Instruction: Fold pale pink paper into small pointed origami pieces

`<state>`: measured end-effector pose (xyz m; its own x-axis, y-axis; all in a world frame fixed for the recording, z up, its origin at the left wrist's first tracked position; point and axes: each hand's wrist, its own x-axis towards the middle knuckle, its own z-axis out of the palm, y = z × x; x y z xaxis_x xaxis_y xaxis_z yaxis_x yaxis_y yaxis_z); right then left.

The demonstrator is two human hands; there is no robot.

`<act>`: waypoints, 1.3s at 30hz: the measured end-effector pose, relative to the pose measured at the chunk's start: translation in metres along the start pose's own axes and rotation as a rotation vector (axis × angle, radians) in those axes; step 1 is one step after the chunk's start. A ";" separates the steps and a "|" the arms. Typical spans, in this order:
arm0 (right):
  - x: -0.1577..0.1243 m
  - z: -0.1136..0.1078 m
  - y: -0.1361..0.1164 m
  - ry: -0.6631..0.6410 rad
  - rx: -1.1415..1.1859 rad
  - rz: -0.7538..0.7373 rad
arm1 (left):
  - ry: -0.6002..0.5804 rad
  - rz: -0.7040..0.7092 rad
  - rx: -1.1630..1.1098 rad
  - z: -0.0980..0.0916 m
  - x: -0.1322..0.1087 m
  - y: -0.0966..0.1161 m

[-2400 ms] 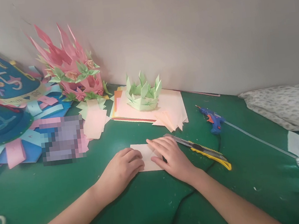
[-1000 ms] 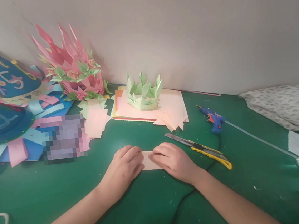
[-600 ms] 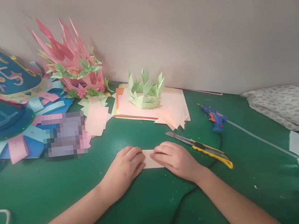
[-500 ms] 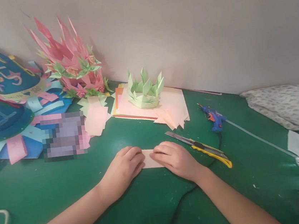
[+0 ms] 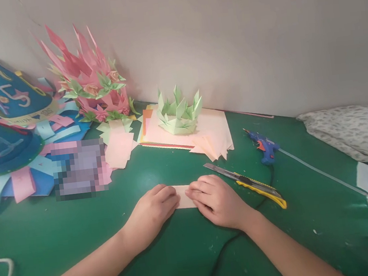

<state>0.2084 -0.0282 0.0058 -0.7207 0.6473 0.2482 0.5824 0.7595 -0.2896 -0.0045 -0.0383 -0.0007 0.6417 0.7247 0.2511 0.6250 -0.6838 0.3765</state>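
Note:
A small pale pink strip of folded paper [image 5: 183, 198] lies on the green table in front of me. My left hand [image 5: 155, 210] is closed over its left end, with the fingers curled and pressed down on it. Over the right end, my right hand [image 5: 213, 201] is closed the same way, fingertips and thumb on the paper. Only the strip's middle shows; both ends are hidden beneath my fingers. Just right of my right hand lies a yellow utility knife [image 5: 252, 185] with its blade out.
A blue glue gun [image 5: 264, 146] with a long glue stick lies at right, its black cord running under my right arm. Behind my hands, a green paper crown [image 5: 180, 116] sits on stacked paper sheets [image 5: 214, 125]. Pink paper crowns [image 5: 90, 73] and blue cone hats [image 5: 15, 90] stand at left.
My right hand's fingers have shifted slightly on the paper. The left hand stays nearly in place, and the whole view has moved a little.

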 end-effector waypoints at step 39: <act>0.004 0.013 -0.018 0.037 -0.160 0.159 | -0.104 -0.022 0.133 0.004 -0.001 0.001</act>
<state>0.1904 -0.0404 -0.0003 -0.6022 0.7596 0.2457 0.7421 0.6461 -0.1784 -0.0028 -0.0396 -0.0043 0.6651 0.7320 0.1479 0.6888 -0.6777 0.2574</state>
